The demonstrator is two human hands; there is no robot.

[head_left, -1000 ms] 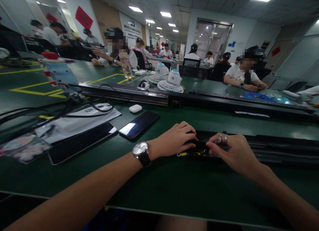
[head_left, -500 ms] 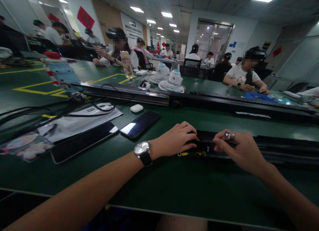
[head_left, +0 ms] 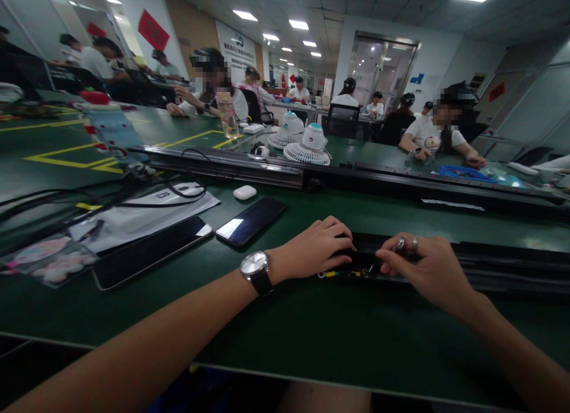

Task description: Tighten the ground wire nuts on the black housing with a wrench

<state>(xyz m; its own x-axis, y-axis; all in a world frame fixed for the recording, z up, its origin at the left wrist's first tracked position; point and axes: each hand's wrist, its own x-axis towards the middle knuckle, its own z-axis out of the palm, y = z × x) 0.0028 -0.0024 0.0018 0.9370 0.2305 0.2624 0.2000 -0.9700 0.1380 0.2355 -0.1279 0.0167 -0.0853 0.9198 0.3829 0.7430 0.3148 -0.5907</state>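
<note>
My left hand (head_left: 321,248) is at the left end of a long black rail (head_left: 499,259), its fingers and thumb curved around that end. A silver ring-wearing right hand of mine (head_left: 423,261) is pinched closed over the rail's channel, a little right of the left hand. What its fingertips hold is too small and dark to make out. Just below the two hands runs a short yellow-green wire (head_left: 341,274) with a ring terminal at its left tip. The inside of the channel is partly hidden by my fingers.
Left of my hands lie a black phone (head_left: 253,221), a larger dark tablet-like device (head_left: 151,252), a white earbud case (head_left: 244,192) and a paper sheet (head_left: 133,223). Another long black rail (head_left: 378,180) crosses the table behind, with white fans (head_left: 312,145) beyond. Co-workers sit across.
My right hand's fingertips have shifted slightly left and down, towards the wire's right end. My left hand stays in place.
</note>
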